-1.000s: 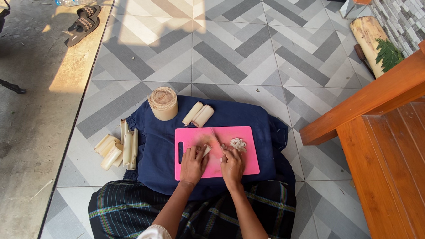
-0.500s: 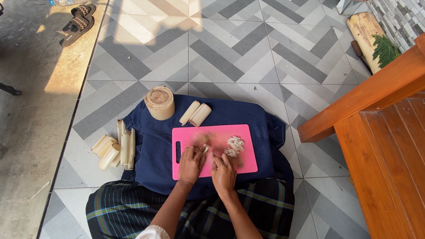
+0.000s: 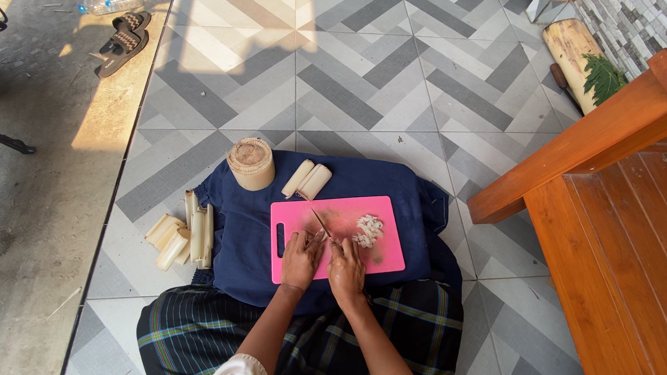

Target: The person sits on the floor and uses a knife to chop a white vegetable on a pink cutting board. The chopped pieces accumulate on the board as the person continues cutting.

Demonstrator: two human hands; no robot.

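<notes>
Right hand hides knife handle; left hand covers piece

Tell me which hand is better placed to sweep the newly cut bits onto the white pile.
Right, probably. The right hand holds the knife and sits nearer the chopped pile on the pink board; the left hand pins the uncut piece.

Colours and patterns, floor workspace

Pink cutting board on dark navy cloth; pale cream chopped bits and stalk pieces; grey-and-white chevron floor tiles; dark plaid skirt, green-blue lines; orange-brown wooden bench.
</notes>
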